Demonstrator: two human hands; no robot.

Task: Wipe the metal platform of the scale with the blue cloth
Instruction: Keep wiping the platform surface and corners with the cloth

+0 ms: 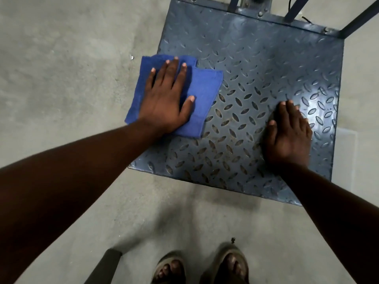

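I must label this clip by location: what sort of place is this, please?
Probably a warehouse or workshop floor: a bare concrete floor, and a floor scale with a tread-plate metal platform and steel frame bars.

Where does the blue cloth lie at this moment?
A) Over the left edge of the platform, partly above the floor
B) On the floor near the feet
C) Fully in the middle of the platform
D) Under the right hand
A: the blue cloth, pressed flat by the left hand, overhangs the left edge of the platform.
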